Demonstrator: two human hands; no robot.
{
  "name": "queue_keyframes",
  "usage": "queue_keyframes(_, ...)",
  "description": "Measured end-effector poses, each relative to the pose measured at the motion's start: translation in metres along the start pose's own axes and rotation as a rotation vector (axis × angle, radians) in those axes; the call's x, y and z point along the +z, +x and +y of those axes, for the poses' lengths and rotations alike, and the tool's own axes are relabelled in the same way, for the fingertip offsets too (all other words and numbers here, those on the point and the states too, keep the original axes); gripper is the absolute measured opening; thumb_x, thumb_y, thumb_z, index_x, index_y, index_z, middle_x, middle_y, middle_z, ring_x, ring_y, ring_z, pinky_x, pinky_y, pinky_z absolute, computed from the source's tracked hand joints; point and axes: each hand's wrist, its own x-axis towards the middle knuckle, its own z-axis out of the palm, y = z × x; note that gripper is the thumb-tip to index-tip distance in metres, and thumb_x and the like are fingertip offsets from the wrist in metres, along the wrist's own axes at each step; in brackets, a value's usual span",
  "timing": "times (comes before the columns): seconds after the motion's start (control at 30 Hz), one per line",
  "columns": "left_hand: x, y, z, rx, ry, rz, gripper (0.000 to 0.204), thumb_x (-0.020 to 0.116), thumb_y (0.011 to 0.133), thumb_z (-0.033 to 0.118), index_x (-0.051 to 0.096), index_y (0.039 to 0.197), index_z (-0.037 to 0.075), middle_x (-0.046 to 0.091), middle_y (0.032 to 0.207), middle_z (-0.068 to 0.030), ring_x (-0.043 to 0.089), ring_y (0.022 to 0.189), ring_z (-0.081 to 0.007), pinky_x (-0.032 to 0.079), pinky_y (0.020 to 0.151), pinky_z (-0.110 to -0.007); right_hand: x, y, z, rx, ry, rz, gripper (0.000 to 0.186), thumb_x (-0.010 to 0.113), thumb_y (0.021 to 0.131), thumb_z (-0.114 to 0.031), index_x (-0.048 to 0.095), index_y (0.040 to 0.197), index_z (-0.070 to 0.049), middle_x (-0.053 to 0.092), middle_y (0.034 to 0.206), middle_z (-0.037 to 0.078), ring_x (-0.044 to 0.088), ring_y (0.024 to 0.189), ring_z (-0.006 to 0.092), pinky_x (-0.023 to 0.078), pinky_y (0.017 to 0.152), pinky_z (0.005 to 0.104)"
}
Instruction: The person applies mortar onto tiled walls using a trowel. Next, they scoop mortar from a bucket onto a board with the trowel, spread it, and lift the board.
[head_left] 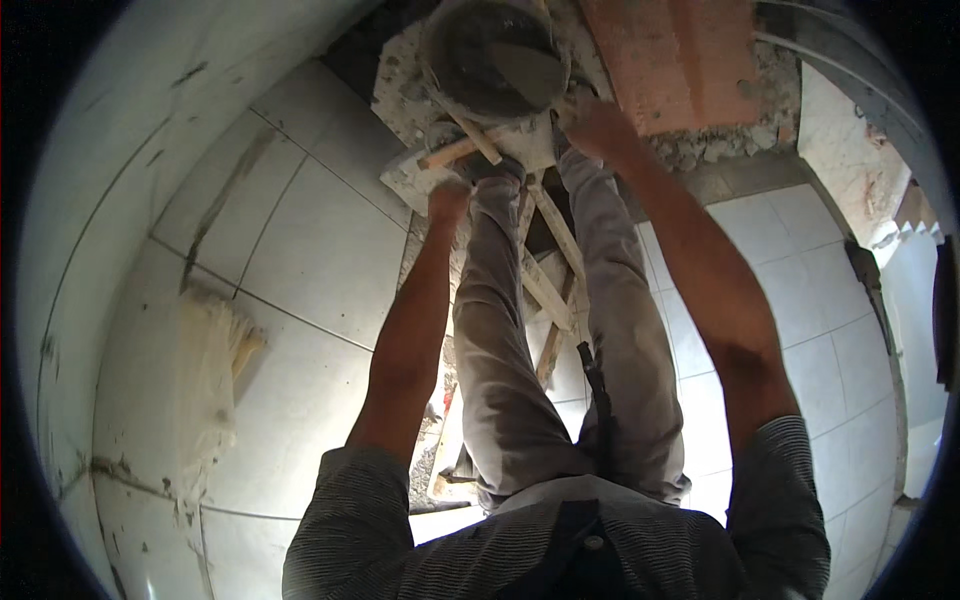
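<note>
A round bucket [495,55] with dark grey contents stands on a splattered board [395,90]. Short wooden sticks [445,153] lie at its near side. My left hand [449,197] hangs just below the board's left part, by my trouser leg, fingers curled; what is in them, if anything, is hidden. My right hand [592,128] is at the bucket's lower right, above my other leg, fingers curled, their contents hidden. Beneath, between my legs, are crossed wooden bars [548,228].
A white tiled wall or floor [300,250] spans the left, with a pale plastic sheet [205,375] on it. More white tiles [800,290] are at the right. An orange panel [680,60] with a rough cement edge is at the upper right.
</note>
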Motion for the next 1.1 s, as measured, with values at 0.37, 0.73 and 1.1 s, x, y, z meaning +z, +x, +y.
queue_keyframes(0.37,-0.174,-0.269,0.032,-0.378,-0.355,0.187,0.058,0.055,0.077,0.056,0.063,0.091,0.0,0.06,0.094,-0.0258,0.057,0.093,-0.0395,0.046,0.075,-0.046,-0.115,-0.184,-0.022,0.109,0.617,0.03,0.057,0.059,0.074,-0.026,0.045,0.122,0.001,0.056,0.109,0.027,0.053,0.103,0.0392,0.043,0.086,0.0422)
queue_keyframes(0.73,-0.296,-0.502,0.07,-0.105,-1.102,0.981,0.04,0.054,0.086,0.043,0.064,0.096,0.005,0.066,0.087,-0.0091,0.061,0.084,-0.0209,0.045,0.078,-0.033,-0.295,-0.373,-0.206,-0.635,0.51,0.53,0.048,0.063,0.075,-0.017,0.041,0.115,-0.004,0.06,0.093,0.023,0.06,0.088,0.0366,0.046,0.078,0.04)
queue_keyframes(1.1,-0.246,-0.762,0.046,-0.089,-0.92,2.119,0.028,0.055,0.089,0.024,0.061,0.094,-0.002,0.064,0.086,-0.0089,0.059,0.081,-0.0149,0.046,0.074,-0.027,-0.37,-0.436,-0.437,-1.411,0.601,0.606,0.04,0.06,0.075,-0.002,0.039,0.109,0.003,0.058,0.09,0.014,0.057,0.081,0.0164,0.046,0.077,0.0311)
